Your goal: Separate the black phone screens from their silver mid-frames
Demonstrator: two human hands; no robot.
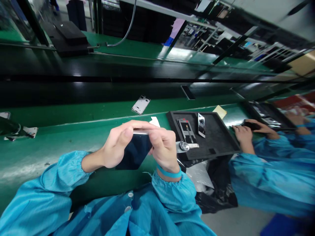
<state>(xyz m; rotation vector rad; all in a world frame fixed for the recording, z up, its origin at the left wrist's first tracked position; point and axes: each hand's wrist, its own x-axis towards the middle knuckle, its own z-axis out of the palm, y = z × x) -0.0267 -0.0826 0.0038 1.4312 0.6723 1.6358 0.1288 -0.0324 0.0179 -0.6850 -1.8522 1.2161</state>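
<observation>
A smartphone with a dark screen is held between my two hands in front of my chest, its screen tilted toward me. My left hand grips its left side, thumb near the top edge. Around the right side and upper edge my right hand is closed, with a blue band at the wrist. The phone's back is hidden by the fingers. Just right of my right hand stands a small bottle with a metal cap. A white scrap of paper lies beyond my hands.
A black foam tray at right holds a phone frame and a phone standing on edge. A white phone part and a dark flat phone-like piece lie farther back. A co-worker's hands are beyond the tray.
</observation>
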